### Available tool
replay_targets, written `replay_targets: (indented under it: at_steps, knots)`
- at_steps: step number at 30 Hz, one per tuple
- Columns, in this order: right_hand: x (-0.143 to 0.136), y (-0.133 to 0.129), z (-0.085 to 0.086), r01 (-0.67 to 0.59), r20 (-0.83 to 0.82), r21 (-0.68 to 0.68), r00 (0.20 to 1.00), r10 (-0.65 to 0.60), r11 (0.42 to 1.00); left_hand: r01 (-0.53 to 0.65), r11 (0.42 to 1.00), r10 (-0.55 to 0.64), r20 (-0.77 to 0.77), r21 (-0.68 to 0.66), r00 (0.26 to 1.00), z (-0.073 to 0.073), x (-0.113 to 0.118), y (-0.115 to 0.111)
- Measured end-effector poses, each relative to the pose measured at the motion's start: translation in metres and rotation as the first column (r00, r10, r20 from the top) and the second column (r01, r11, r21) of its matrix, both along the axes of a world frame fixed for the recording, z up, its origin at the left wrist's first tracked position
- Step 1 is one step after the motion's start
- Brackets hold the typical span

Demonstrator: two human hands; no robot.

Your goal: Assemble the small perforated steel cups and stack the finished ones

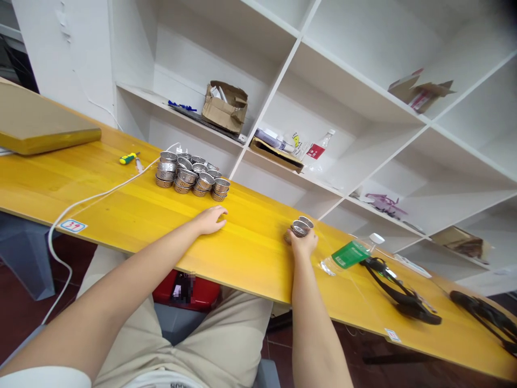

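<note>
Small round metal cups with holes in their sides [187, 175] stand in several stacks at the back of the yellow table. My left hand [210, 220] lies in front of these stacks, holding nothing, its fingers slightly curled and apart. Farther right, my right hand [306, 243] is wrapped round a metal cup [299, 228] of the same kind. Another metal cup [307, 221] shows just behind it. My palm and fingers hide their lower parts, so I cannot tell how many cups are stacked there.
Right of my right hand stands a green-labelled bottle [349, 254], with black headsets [398, 293] beyond it. A green-and-yellow screwdriver [128, 159] and a white cable [105, 195] lie on the left. White shelving [288, 67] rises behind the table [246, 253]. A brown board [44, 121] occupies the far left.
</note>
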State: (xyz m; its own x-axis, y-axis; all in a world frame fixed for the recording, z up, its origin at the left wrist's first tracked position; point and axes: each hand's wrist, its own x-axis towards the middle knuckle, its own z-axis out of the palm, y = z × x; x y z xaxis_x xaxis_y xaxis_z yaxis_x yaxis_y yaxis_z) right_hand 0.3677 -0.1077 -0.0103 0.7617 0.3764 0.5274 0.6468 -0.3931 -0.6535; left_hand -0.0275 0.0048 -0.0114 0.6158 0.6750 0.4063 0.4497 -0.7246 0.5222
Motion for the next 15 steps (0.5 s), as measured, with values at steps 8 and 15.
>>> replay_targets:
  at_steps: [8, 15]
  knots:
    - [-0.007, -0.007, 0.0, 0.095, -0.021, 0.079, 0.995, -0.094, 0.992, -0.009, 1.0, 0.009, -0.011, -0.001, 1.0, -0.003, 0.001, 0.003]
    - [-0.09, 0.024, 0.005, -0.365, 0.386, 0.046, 0.865, 0.32, 0.93, -0.04, 0.997, 0.046, -0.087, 0.071, 0.995, 0.003, 0.0, 0.0]
